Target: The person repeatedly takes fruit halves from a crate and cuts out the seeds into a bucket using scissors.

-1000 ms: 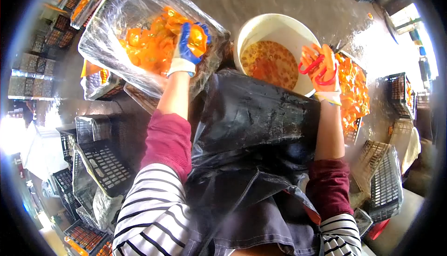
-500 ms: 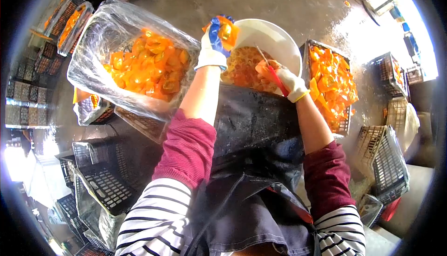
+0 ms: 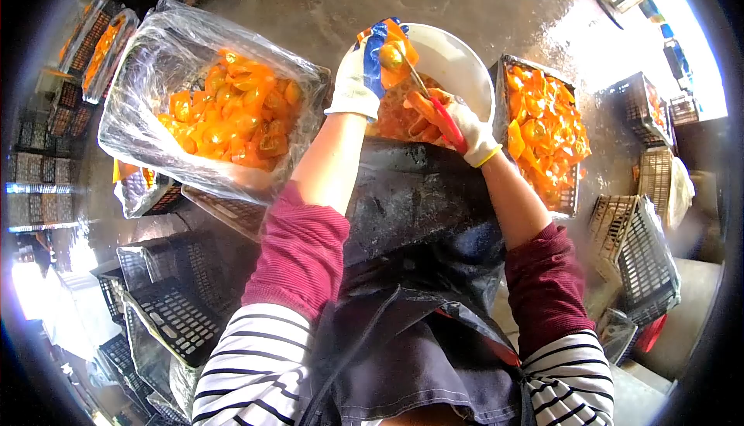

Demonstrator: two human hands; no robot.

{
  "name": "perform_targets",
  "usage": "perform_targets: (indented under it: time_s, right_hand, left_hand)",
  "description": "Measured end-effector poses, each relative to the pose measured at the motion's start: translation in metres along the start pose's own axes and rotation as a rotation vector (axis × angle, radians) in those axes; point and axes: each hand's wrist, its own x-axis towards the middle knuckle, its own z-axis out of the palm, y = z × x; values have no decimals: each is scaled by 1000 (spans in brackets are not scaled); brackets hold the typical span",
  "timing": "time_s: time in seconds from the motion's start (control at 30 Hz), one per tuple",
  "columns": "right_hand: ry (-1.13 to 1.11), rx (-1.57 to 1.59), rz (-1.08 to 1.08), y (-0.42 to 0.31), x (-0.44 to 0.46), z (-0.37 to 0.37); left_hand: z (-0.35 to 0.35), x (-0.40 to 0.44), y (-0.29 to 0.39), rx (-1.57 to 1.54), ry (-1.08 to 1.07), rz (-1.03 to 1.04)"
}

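Observation:
My left hand [image 3: 363,70], in a white and blue glove, grips an orange plastic packet [image 3: 399,56] with something round and yellowish showing in it. In my right hand [image 3: 467,125], gloved in white with orange fingers, is a red-handled knife [image 3: 447,120]. Its thin blade points up and left, reaching the packet or very close to it; contact is unclear. Both hands are over a white bucket [image 3: 463,58] holding reddish-orange, wet-looking contents, partly hidden by the hands.
A plastic-lined crate [image 3: 128,108] of orange packets stands left of the bucket. Another crate [image 3: 575,194], heaped with orange wrappers, stands at right. Black crates [image 3: 174,314] are stacked at lower left, with more crates [image 3: 647,259] at far right. A dark apron [image 3: 422,194] covers my lap.
The knife has moved up and left toward the packet, and its blade now meets or nearly meets it. My left hand has shifted slightly, still holding the packet.

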Motion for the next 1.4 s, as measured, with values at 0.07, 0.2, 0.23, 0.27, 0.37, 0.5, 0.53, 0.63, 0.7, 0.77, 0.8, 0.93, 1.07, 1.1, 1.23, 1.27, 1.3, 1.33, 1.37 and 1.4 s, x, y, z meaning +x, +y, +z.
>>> perform_targets:
  time_s: [0.07, 0.2, 0.23, 0.27, 0.37, 0.5, 0.53, 0.63, 0.7, 0.77, 0.8, 0.93, 1.07, 1.1, 1.23, 1.27, 1.3, 1.33, 1.37, 1.4]
  right_hand:
    - [42, -139, -102, 9, 7, -4]
    - [160, -228, -161, 17, 15, -2]
    - [199, -188, -71, 8, 6, 6]
    - [208, -178, -58, 2, 0, 10]
    - [225, -83, -75, 6, 1, 3]
    - [186, -106, -278, 38, 32, -21]
    - [203, -245, -314, 38, 34, -29]
    - [216, -418, -188, 23, 19, -20]
    - [206, -530, -244, 25, 20, -30]
    - [233, -670, -281, 26, 19, -33]
    - [182, -493, -407, 30, 21, -33]
    - [190, -567, -217, 12, 7, -17]
    - [209, -485, -208, 23, 21, -29]
    - [188, -456, -255, 23, 22, -29]
    - [157, -247, -246, 28, 26, -27]
    - [221, -433, -343, 27, 25, -25]
    - [224, -486, -307, 28, 26, -31]
    - [227, -437, -273, 23, 19, -24]
    - [223, -385, -241, 14, 11, -14]
    - [215, -319, -221, 10, 7, -9]
  left_hand:
    - [-4, 3, -2, 25, 4, 1]
    - [-12, 8, -9, 46, -97, 24]
    - [-12, 7, -8, 17, -52, -10]
    - [-11, 5, -7, -13, -8, -43]
    - [-14, 2, -9, 469, -47, 56]
    - [-11, 1, -18, 793, -63, 120]
    - [-19, 8, -25, 979, -86, 112]
    - [-24, 13, -29, 966, -68, -5]
    - [-28, 18, -32, 953, -90, -32]
    - [-32, 20, -31, 1019, -96, -85]
    - [-20, 9, -15, 1102, -126, -129]
    - [-19, 5, -9, 1112, -147, -185]
    - [-10, -8, 4, 1028, -96, -105]
    - [-10, -7, 3, 1079, -88, -95]
    - [-36, 19, -30, 861, -155, 125]
    - [-40, 21, -35, 765, -170, 111]
    - [-35, 18, -32, 627, -172, 88]
    - [-29, 16, -29, 489, -172, 67]
    - [-18, 4, -15, 365, -169, 15]
    - [-16, 2, -11, 547, -147, 29]
